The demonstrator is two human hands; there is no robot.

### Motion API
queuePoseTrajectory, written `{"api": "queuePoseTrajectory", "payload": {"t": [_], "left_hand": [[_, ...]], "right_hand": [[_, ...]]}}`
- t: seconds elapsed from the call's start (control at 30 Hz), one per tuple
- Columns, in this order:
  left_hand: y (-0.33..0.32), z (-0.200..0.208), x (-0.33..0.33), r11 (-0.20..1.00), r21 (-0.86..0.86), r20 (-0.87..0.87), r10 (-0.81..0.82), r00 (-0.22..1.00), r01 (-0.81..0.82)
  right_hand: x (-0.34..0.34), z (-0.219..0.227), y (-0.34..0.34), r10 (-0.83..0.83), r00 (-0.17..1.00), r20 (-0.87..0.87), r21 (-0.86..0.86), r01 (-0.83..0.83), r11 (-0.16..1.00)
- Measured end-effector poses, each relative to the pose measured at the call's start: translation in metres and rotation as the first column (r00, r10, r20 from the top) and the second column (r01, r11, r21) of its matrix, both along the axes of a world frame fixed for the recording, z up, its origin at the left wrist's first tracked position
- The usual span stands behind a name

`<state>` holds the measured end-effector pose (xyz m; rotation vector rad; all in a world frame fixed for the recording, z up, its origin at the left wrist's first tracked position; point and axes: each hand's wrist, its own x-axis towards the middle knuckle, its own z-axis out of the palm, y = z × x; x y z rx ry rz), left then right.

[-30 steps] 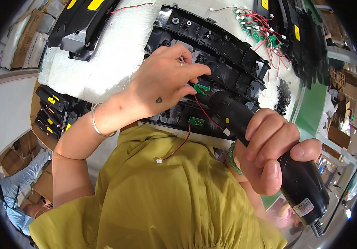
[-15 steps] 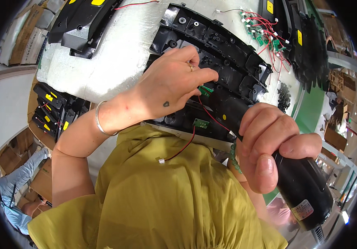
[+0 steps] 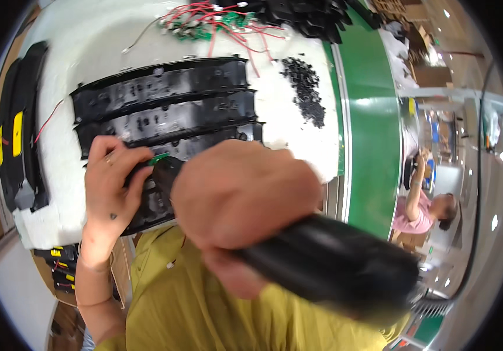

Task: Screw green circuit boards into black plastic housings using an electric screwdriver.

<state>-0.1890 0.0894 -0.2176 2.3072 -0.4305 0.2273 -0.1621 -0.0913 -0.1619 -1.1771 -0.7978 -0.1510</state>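
Observation:
My right hand (image 3: 245, 196), blurred by motion, is wrapped round a thick black electric screwdriver (image 3: 333, 263) with a cable at its rear. The tool's front end points at a small green circuit board (image 3: 159, 158). My left hand (image 3: 111, 175) has its thumb and forefinger pinched at that board's edge, over the black plastic housings. Several long black housings (image 3: 164, 120) lie side by side before me, their ribbed insides facing up. My right hand and the screwdriver hide much of the nearest ones, and the screwdriver's tip cannot be made out.
Green boards with red wires (image 3: 222, 23) lie tangled at the far side. A heap of small black parts (image 3: 305, 88) is to their right. Black housings with yellow labels (image 3: 17, 134) stand at the left. A green surface (image 3: 371, 134) runs along the right, beyond which a person (image 3: 421, 205) sits.
My view has swung to the right, so everything appears further left. The screwdriver's front end has come to the green board beside my left fingers.

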Motion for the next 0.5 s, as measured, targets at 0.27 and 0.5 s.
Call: {"api": "queuePoseTrajectory", "payload": {"t": [0.27,0.5], "left_hand": [[-0.012,0.020,0.006,0.994,0.093,0.019,-0.063,0.998,0.061],[-0.022,0.032,0.016,0.990,0.131,0.055,-0.057,0.997,0.050]], "right_hand": [[0.015,0.017,-0.133,-0.597,0.798,-0.084,0.122,0.603,0.788],[0.009,-0.014,-0.180,-0.761,0.626,-0.167,0.070,0.778,0.625]]}}
